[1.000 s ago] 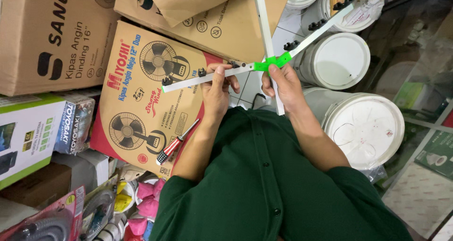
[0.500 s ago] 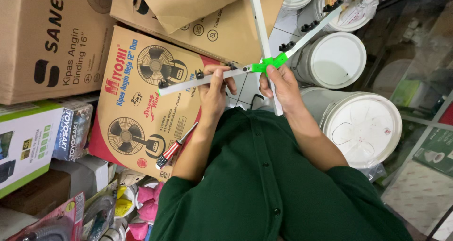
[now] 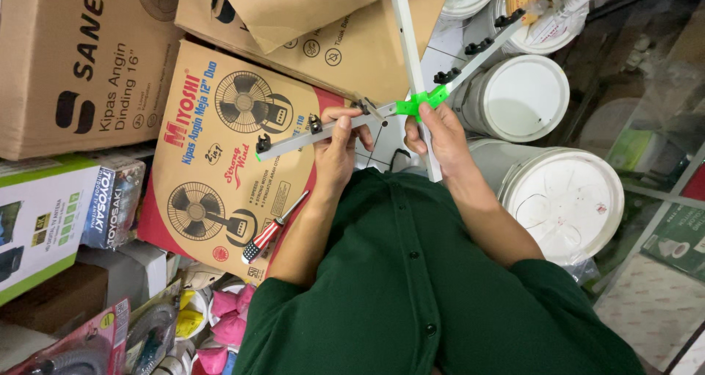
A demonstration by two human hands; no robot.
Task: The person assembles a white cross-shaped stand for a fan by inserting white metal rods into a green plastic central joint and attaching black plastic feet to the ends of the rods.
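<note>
Both hands kept their grip: left hand (image 3: 339,144) clamped on the grey bar (image 3: 316,134), right hand (image 3: 433,129) pinching the green hub (image 3: 420,102) at two o'clock, bars barely shifted, assembly unfinished.

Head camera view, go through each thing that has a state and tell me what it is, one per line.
Left hand: gripping the grey bar.
Right hand: holding the green hub.
Grey bar: held up, joined to the hub.
Green hub: fitted where the bars cross.
Screwdriver: lying unused on the fan box.
Fan box: closed, flat.
White buckets: lids on.
</note>
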